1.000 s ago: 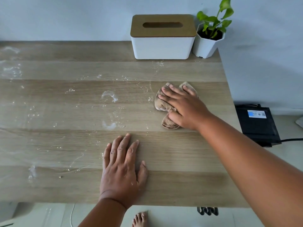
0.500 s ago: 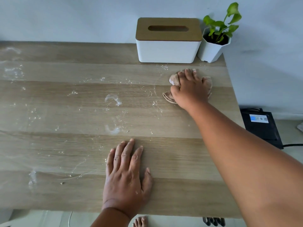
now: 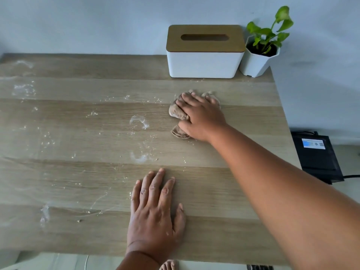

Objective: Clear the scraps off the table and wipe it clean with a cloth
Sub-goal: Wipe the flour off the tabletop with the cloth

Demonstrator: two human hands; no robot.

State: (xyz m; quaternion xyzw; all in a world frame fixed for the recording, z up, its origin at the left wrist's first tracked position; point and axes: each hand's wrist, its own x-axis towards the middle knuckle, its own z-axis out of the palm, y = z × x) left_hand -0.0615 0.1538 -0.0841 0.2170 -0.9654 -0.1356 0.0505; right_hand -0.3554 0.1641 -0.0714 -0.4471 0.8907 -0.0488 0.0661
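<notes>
My right hand presses a crumpled brown cloth flat on the wooden table, right of centre, a little in front of the tissue box. The cloth shows at the fingertips, beside the thumb and under the palm's left edge. My left hand lies flat on the table near the front edge, fingers spread, holding nothing. White smears and small crumbs cover the table's middle and left; a curved smear lies between the two hands.
A white tissue box with a wooden lid and a white pot with a green plant stand at the back right against the wall. A black device sits on the floor past the table's right edge. A bare foot shows below the front edge.
My right hand has dragged the cloth from the back right, near the tissue box, to the left and slightly toward me. My left hand has stayed planted.
</notes>
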